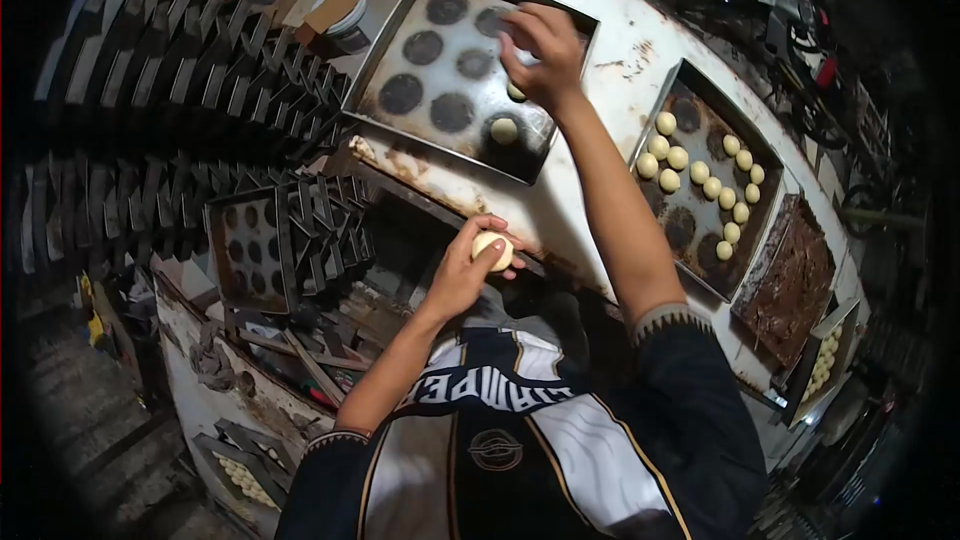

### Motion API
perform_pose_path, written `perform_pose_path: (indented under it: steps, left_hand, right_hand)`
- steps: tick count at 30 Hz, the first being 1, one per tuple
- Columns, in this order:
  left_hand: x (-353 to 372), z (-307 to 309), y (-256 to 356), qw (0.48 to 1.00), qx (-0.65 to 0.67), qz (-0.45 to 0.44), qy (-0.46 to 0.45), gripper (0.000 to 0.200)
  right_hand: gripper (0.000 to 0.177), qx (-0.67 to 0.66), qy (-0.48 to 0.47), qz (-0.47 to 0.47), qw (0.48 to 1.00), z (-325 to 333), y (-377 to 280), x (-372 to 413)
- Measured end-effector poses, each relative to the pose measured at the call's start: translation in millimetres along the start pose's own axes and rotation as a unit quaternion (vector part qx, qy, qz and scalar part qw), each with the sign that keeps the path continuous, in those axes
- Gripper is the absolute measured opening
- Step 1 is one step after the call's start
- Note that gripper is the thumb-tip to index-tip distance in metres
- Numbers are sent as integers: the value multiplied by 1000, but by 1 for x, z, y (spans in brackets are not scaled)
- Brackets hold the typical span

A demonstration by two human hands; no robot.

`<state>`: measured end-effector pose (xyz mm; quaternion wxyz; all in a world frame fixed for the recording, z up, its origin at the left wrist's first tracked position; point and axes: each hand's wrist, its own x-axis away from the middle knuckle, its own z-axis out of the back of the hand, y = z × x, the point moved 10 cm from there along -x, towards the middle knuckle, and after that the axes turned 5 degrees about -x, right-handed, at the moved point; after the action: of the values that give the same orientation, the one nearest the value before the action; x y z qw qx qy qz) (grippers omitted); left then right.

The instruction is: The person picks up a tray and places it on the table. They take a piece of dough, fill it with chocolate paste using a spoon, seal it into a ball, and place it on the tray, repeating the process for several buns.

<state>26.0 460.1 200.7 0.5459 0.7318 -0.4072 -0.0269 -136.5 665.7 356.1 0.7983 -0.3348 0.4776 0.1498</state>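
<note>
The stacked tins (250,70) at the far left lean in crowded rows, and a careless elbow could topple them. The left hand (470,265) wraps its fingers around a dough ball (492,249), holding it over the dark gap below the table (620,50) edge. A slack grip there would drop the ball out of reach.

Above it, the baking tray (385,50) (greasy, with dark round marks) carries a placed ball (504,130) near its lower rim. The right hand (540,50) hangs over that tray with its fingers curled down. I cannot tell whether it grips dough, since the knuckles hide the palm. Pressing too hard could flatten a ball or push it off its mark.

The second tray (685,225) sits beside the right forearm, where a sleeve could nudge its dough rows.
</note>
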Motion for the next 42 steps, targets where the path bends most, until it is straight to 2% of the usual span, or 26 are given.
perform_pose_path:
  steps: [1,2,3,5,8,10,11,15,16,18,19,20,22,23,24,25,26,27,28,30,31,32,34,37,40,42]
  left_hand:
    - [7,13,9,997,-64,-30,28,25]
    - [16,24,19,988,-130,-58,57,22]
    - [24,36,32,972,-199,-88,86,20]
    - [41,62,36,962,-232,-88,118,21]
    - [41,82,39,954,-245,-100,141,25]
    - [32,78,38,954,-250,-101,131,28]
    - [23,61,47,941,-281,-144,125,29]
    - [-16,-71,11,889,-440,-111,-61,34]
    - [-15,-107,-1,859,-486,-123,-103,33]
    - [-19,-157,-20,890,-388,-116,-208,33]
    - [-29,-168,-53,904,-332,-20,-269,31]
    - [-33,-182,-66,903,-302,0,-305,24]
    - [-35,-208,-73,882,-325,-21,-340,22]
    - [-37,-217,-83,900,-274,29,-337,26]
    - [-37,-226,-91,917,-220,77,-323,31]
    - [-36,-242,-97,920,-209,120,-309,34]
    - [-39,-263,-94,915,-238,83,-314,33]
    - [-40,-285,-92,909,-267,46,-317,31]
    - [-42,-304,-93,901,-294,10,-318,30]
    - [-49,-342,-112,865,-353,-34,-355,30]
    - [-54,-360,-123,855,-375,-27,-357,29]
    - [-56,-375,-135,846,-397,-14,-355,29]
    - [-59,-407,-159,871,-323,53,-366,32]
    - [-56,-448,-175,890,-282,132,-333,31]
    - [-67,-455,-188,895,-324,81,-296,28]
    - [-67,-454,-186,894,-359,35,-265,27]
  right_hand:
    - [31,-29,-88,-68,993,-71,58,31]
    - [40,-15,-251,-77,965,-137,101,77]
    - [40,31,-296,-58,953,-151,104,109]
    - [43,54,-259,-102,959,-141,90,118]
    - [38,32,-142,-229,963,-61,44,131]
    - [30,-68,-135,-466,871,-9,12,172]
    - [29,-108,-116,-474,866,12,-13,186]
    - [35,-218,-71,-423,877,79,-84,220]
    - [34,-167,-31,-438,883,112,-84,225]
    - [31,-51,80,-509,855,194,-82,244]
    - [24,-4,62,-564,823,228,-74,267]
    - [14,18,95,-549,830,273,-78,277]
    - [8,279,189,-328,883,386,-121,262]
    - [10,397,207,-291,846,439,-134,286]
    - [20,527,281,-292,747,492,-160,311]
    - [18,626,307,-366,616,543,-170,354]
    - [32,645,363,-450,499,586,-180,404]
    - [51,682,324,-479,448,625,-163,480]
    - [54,602,322,-579,446,658,-136,546]
    - [49,328,371,-689,529,690,-90,596]
    - [43,377,277,-681,563,694,-85,550]
    - [36,397,209,-702,553,694,-78,513]
    - [26,440,62,-625,642,697,-38,488]
    - [20,481,-139,-575,647,684,-9,457]
    - [20,489,-195,-585,617,695,-22,429]
    - [19,459,-199,-560,660,696,-37,420]
